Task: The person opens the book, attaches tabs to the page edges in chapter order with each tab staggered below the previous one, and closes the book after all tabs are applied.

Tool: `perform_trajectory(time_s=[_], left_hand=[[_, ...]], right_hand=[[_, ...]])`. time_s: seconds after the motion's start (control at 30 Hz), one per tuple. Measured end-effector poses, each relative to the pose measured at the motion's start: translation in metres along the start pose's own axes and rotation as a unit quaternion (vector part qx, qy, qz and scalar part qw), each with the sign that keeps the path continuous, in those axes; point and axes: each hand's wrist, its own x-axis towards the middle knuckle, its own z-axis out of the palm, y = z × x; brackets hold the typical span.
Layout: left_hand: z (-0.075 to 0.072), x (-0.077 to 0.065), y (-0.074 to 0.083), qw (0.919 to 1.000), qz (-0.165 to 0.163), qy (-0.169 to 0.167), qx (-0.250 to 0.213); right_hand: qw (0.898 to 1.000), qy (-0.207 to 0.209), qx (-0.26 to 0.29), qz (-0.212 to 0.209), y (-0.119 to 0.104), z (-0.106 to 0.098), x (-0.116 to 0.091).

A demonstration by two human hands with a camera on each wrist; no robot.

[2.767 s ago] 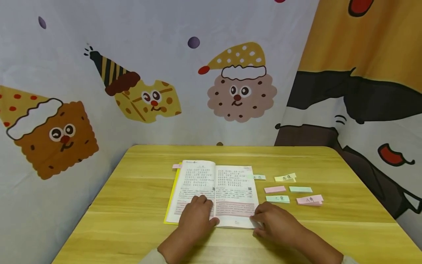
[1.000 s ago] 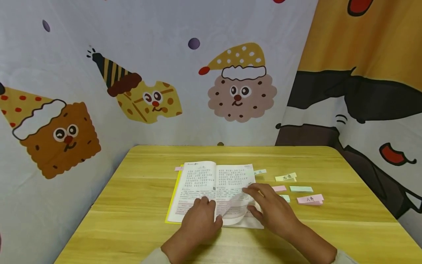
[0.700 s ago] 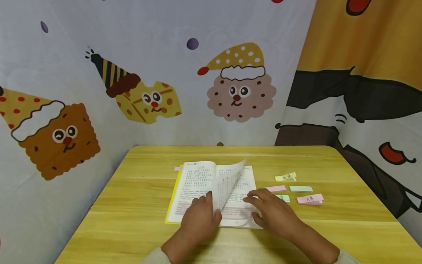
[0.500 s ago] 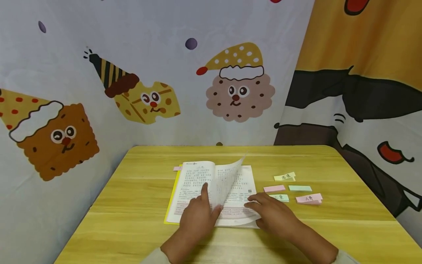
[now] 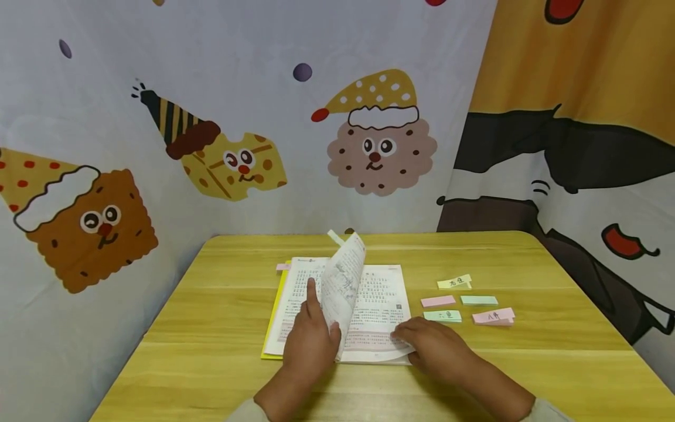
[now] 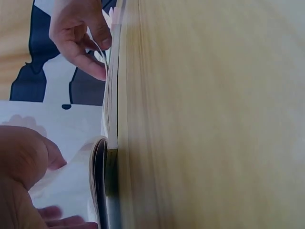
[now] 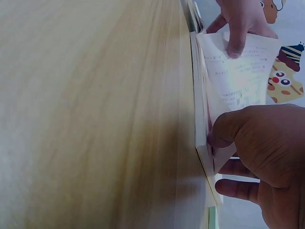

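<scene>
An open book with a yellow back cover lies on the table. One or more pages stand raised near its middle, a pale green tab sticking out at their top. My left hand is over the left half, index finger stretched out, thumb against the raised page; in the right wrist view this left thumb lies on its printed face. At the lower right corner, my right hand pinches a page's edge; the right wrist view shows the right thumb on it, other fingers behind.
Right of the book lie folded paper tabs: a yellow one, two pink ones, a plain green strip and a green one with writing. Another pink tab juts from the book's left side. A printed curtain hangs behind the wooden table.
A page that lay on the right side has lifted and swung left past the middle, its green tab with it. My left index finger has straightened; my right hand has moved down to the corner.
</scene>
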Motion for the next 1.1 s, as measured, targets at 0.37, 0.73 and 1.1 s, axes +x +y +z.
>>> perform_trajectory(time_s=[0.37,0.73,1.1], left_hand=[[-0.0016,0.0015,-0.0080,0.9985,0.014,0.014,0.051],[-0.0048,0.0006,-0.0091,0.9765,0.134,-0.128,0.110],[-0.0088,-0.0018,-0.0080,0.9783,0.073,-0.180,0.073]], right_hand=[[1.000,0.003,-0.002,-0.009,-0.0011,-0.0010,0.0015],[0.999,0.030,-0.010,-0.023,-0.0005,-0.0003,0.0007],[1.000,0.026,-0.006,-0.010,-0.0012,-0.0002,-0.0008]])
